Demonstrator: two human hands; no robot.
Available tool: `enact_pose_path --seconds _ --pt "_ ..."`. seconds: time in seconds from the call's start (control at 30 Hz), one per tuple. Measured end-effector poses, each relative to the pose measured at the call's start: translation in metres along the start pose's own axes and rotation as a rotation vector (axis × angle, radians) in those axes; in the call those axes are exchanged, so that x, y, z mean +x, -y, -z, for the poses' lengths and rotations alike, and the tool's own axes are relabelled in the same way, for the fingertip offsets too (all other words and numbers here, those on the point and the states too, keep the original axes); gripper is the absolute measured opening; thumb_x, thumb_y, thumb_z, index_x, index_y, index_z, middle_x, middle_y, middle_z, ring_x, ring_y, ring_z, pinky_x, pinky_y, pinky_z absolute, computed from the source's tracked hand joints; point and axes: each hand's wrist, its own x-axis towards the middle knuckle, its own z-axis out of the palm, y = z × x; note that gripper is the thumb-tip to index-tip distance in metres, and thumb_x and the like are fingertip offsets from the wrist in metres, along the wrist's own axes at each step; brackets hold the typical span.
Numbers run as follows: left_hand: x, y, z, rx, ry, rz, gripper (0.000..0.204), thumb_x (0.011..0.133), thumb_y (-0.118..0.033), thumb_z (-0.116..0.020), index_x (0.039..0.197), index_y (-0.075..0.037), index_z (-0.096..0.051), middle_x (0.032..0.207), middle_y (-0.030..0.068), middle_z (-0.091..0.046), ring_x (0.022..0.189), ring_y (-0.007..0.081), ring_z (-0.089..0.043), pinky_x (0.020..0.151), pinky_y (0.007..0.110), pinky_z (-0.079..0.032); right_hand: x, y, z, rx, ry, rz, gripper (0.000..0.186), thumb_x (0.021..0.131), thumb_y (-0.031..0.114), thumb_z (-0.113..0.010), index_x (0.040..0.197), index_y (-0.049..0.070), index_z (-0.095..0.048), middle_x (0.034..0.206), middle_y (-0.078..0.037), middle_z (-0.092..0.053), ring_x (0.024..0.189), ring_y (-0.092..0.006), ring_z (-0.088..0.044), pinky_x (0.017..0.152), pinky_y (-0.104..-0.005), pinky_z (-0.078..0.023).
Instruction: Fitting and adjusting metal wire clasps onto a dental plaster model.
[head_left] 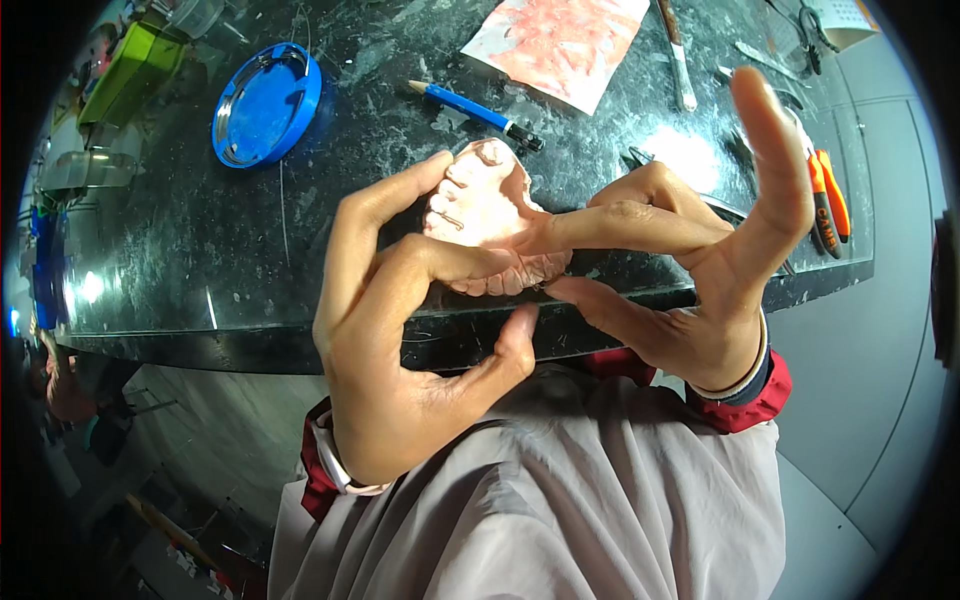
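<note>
A pale pink dental cast (480, 205) with a row of teeth is held above the table's near edge. My left hand (385, 330) curls round its left side, one fingertip at the far left teeth and another finger across the inner face; the left thumb stands apart below. My right hand (690, 250) reaches in from the right, a finger pressed on the cast's palate and the thumb at the near right teeth. Another right finger points up, away from the cast. A short bent wire (450, 221) lies along the left teeth. What sits under the right thumb tip is hidden.
The dark, scuffed table (370, 110) carries a blue round lid (262, 115), a blue pencil (470, 112), a pink-smeared sheet (565, 45) and a knife-like tool (677, 60). Orange-handled pliers (828, 200) lie at right. A green bin (135, 65) stands at far left.
</note>
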Motion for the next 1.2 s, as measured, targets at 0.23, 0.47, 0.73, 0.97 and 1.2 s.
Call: enact_pose_path --seconds 0.23,0.47,0.73,0.97,1.2 --pt "-0.010 -0.018 0.005 0.234 -0.054 -0.046 0.026 0.063 -0.025 -0.084 0.079 -0.007 -0.074 0.114 0.0119 -0.049 0.101 0.0191 -0.045 0.076 0.030 -0.031 -0.008 0.005 0.005 0.079 -0.095 0.022 0.125 0.073 0.002 -0.078 0.138 0.001 0.029 0.088 -0.017 -0.070 0.067 -0.0196 -0.062 0.068 -0.0298 -0.048" --pt "-0.014 -0.017 -0.003 -0.117 0.020 -0.029 0.021 0.070 -0.021 -0.082 0.080 -0.005 -0.074 0.105 0.0089 -0.046 0.094 0.0181 -0.045 0.081 0.030 -0.036 -0.025 0.010 -0.002 0.164 -0.284 0.090 0.129 0.074 0.008 -0.079 0.136 0.002 0.033 0.087 -0.017 -0.071 0.062 -0.0186 -0.061 0.064 -0.0286 -0.049" --pt "-0.015 -0.015 -0.004 -0.584 -0.202 -0.081 0.008 0.077 -0.012 -0.060 0.078 -0.005 -0.056 0.074 0.0083 -0.057 0.068 0.0153 -0.046 0.060 0.025 -0.038 -0.044 0.029 0.061 -0.649 0.015 -0.414 0.029 0.067 0.013 -0.081 0.085 0.001 -0.063 0.104 -0.013 -0.066 0.085 -0.0225 -0.060 0.067 -0.0325 -0.048" --pt "-0.019 -0.010 -0.007 -0.687 -0.207 -0.116 0.007 0.078 -0.008 -0.059 0.082 -0.002 -0.059 0.075 0.0127 -0.059 0.067 0.0191 -0.051 0.058 0.027 -0.043 -0.062 0.014 0.039 -0.820 0.143 -0.382 0.026 0.072 0.013 -0.074 0.084 0.004 -0.053 0.111 -0.013 -0.058 0.099 -0.0338 -0.053 0.092 -0.0429 -0.040" --pt "-0.020 -0.014 -0.007 -0.703 -0.202 -0.173 0.008 0.077 -0.006 -0.061 0.082 0.001 -0.060 0.075 0.0133 -0.061 0.063 0.0199 -0.055 0.053 0.028 -0.046 -0.071 -0.001 0.085 -1.053 0.108 -0.516 0.020 0.080 0.015 -0.070 0.089 0.002 -0.056 0.117 -0.014 -0.058 0.107 -0.0324 -0.054 0.096 -0.0400 -0.037"
